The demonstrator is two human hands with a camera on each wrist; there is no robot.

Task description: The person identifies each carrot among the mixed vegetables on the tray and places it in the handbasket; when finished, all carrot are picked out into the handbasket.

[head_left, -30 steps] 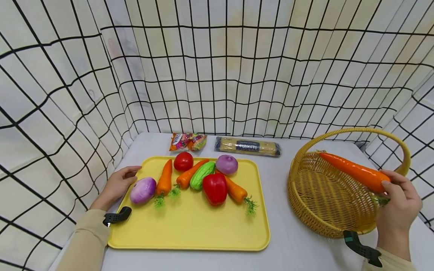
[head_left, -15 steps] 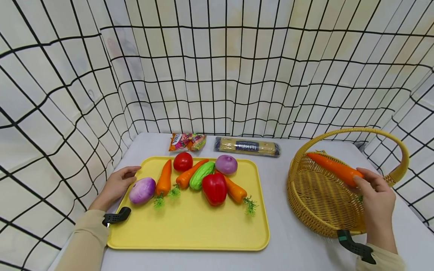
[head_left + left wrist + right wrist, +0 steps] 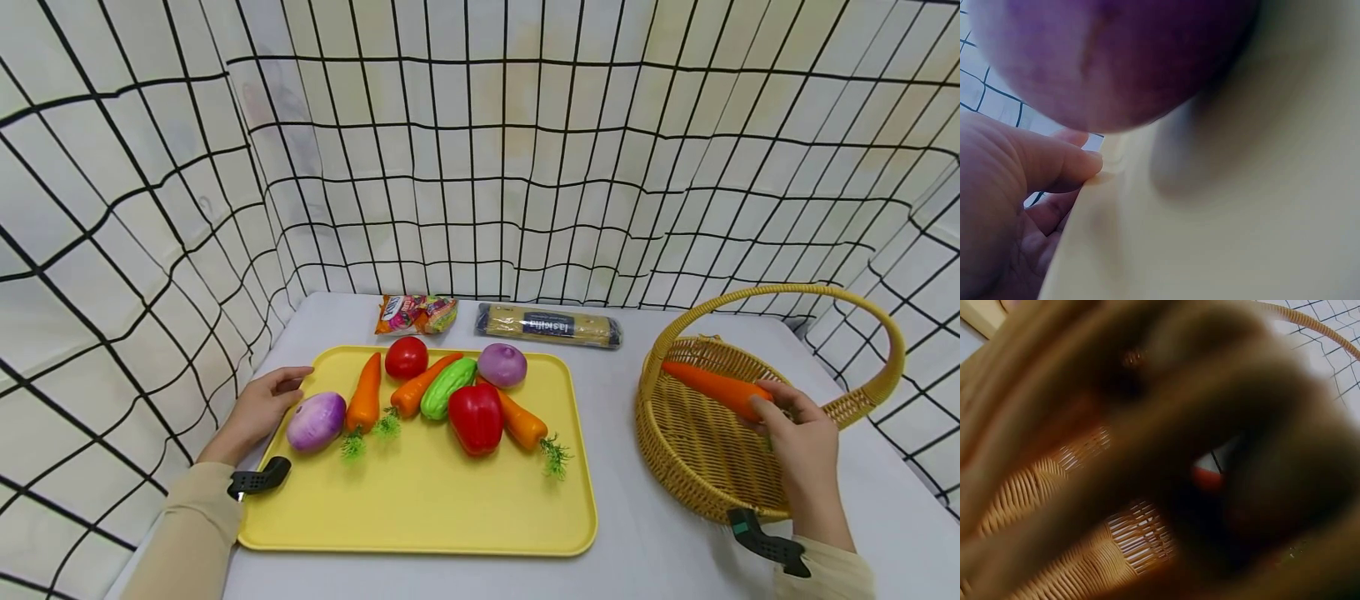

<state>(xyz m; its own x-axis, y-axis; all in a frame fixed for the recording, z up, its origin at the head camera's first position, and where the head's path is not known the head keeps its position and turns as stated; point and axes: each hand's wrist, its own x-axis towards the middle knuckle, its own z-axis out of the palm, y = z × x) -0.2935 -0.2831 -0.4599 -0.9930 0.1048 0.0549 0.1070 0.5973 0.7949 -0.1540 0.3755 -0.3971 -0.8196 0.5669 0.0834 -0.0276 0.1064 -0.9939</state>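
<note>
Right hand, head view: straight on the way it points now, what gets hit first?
Probably the far left side of the wicker basket: the carrot held in the right hand leads and points there. Height is unclear; it might pass over instead.

The head view looks forward and down over the yellow tray (image 3: 420,500); the left-wrist view, very close, looks along its left rim (image 3: 1082,250); the right-wrist view, close, faces the wicker basket (image 3: 667,467) right of it. Head shares both.

The dark label (image 3: 549,323) on the long packet (image 3: 510,321) seems to read "la stella"
</note>
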